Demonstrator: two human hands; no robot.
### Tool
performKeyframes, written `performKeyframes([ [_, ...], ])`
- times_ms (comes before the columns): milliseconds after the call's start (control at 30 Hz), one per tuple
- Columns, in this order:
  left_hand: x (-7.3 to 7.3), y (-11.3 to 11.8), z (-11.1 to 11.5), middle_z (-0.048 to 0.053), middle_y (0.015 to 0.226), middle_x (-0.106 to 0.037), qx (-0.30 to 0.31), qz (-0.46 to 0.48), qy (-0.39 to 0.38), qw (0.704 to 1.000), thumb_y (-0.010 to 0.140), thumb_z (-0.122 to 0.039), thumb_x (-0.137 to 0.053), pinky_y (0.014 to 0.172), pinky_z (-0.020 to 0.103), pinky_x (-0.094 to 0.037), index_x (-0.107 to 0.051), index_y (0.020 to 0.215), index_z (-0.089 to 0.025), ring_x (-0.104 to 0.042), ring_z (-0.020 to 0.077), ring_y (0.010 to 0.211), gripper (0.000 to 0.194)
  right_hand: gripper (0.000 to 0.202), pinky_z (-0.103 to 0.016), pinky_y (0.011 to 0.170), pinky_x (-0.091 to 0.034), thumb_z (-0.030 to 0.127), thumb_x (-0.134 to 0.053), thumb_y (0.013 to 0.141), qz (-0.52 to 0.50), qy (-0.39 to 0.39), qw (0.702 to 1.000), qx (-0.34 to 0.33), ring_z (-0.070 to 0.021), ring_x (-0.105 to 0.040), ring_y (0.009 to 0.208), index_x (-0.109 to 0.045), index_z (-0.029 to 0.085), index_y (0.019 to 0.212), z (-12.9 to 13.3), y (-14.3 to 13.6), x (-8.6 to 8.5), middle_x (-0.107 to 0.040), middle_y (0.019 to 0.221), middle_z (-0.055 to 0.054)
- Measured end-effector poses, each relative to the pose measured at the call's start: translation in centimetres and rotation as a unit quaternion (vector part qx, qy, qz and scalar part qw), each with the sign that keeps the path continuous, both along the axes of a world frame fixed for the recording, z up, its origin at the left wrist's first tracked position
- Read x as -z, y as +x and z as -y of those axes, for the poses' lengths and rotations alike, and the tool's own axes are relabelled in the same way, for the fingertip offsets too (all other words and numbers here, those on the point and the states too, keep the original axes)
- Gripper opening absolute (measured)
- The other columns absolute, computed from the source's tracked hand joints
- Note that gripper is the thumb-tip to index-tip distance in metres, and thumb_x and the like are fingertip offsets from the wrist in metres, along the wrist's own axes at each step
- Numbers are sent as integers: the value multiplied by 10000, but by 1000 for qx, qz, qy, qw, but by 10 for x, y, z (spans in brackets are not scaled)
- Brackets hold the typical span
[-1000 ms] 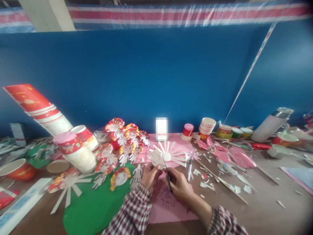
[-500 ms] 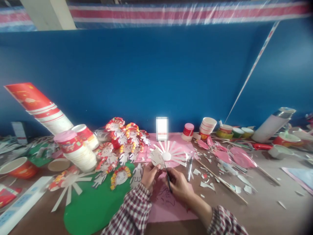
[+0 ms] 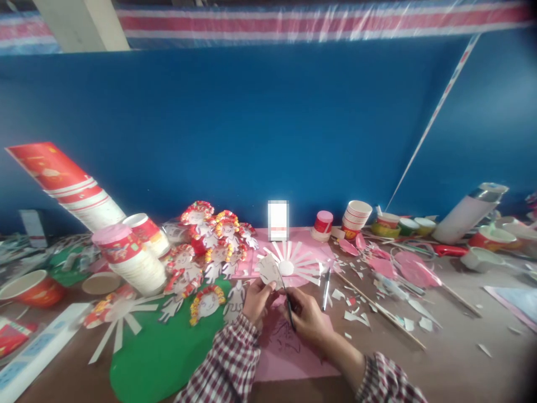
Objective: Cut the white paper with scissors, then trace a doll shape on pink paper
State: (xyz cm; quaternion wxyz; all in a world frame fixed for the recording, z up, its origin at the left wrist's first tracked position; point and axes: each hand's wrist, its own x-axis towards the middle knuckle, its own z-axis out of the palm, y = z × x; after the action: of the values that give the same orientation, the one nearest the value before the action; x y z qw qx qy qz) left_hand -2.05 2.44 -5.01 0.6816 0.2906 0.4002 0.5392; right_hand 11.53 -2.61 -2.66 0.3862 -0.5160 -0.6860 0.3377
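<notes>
Work at a brown worktop (image 3: 457, 347) whose far edge meets a blue partition (image 3: 268, 129). Left hand (image 3: 257, 302): thumb and fingers pinched narrow on the lower edge of 1 pale paper piece (image 3: 268, 270), dark lines drawn on its face. The piece is off the surface, over a pink sheet (image 3: 268, 366) that lies toward the near edge. Right hand (image 3: 308, 318): fingers curled round a pair of dark scissors (image 3: 290, 312), blades pointing away from the body and meeting the piece at its right side. How far the blades stand apart: cannot tell.

Step in hand, as judged: trimming the piece along its drawn lines. Finished-looking examples lie to the left: 1 paper face with a red and yellow curled border (image 3: 207, 305) at the upper right part of a green sheet (image 3: 155, 358), and 1 headless paper figure (image 3: 235, 299) just beside it.

Next move seems to call for short snips, the left hand turning the paper into the blades. Main risk: left fingertips sit near the cutting line; a long stroke could also clip a narrow part of the drawing.

Nearby, right of the hands: a pen (image 3: 326, 290) and white offcuts (image 3: 356, 318). Beyond the piece, near the far edge, a splayed paper cup (image 3: 286, 268) lies on pink paper (image 3: 327, 252).
</notes>
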Motion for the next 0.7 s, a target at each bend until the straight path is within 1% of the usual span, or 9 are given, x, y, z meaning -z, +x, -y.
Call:
performKeyframes([
  [133,-2,0,0,18,765,-654,-1,9,4,1000,592,-249,-745,685,271,-478,-618,721,-186,-607,144,704,191,204,-226,570,-381,236,-511,817,4,-10,1000,1,-133,-533,638,-613,166,979,0,-1,0,-626,754,-12],
  [300,-1,1,1,6,696,-627,3,0,-4,1000,615,-261,-732,604,254,-462,-630,774,-179,-581,126,609,207,171,-228,575,-381,254,-517,820,-1,2,1000,-3,-133,-525,640,-607,157,929,-2,1,1,-624,755,-17],
  [367,0,1,0,5,690,-624,4,2,-2,1000,613,-265,-734,595,251,-460,-630,787,-177,-580,128,606,221,166,-229,578,-380,253,-520,819,1,5,1000,-1,-132,-521,641,-606,158,925,-2,1,1,-622,756,-15],
  [567,2,-1,-1,16,721,-642,7,-2,7,1000,616,-256,-727,681,285,-479,-634,750,-195,-608,162,704,175,183,-221,566,-372,220,-510,811,2,-9,1000,1,-125,-521,628,-601,171,963,0,0,1,-605,729,1],
  [700,2,0,0,12,708,-629,10,-4,7,1000,624,-260,-723,676,288,-479,-636,771,-195,-593,153,668,182,144,-221,562,-372,233,-515,807,-2,-11,1000,-4,-126,-517,623,-596,159,901,-1,0,2,-605,721,-5],
])
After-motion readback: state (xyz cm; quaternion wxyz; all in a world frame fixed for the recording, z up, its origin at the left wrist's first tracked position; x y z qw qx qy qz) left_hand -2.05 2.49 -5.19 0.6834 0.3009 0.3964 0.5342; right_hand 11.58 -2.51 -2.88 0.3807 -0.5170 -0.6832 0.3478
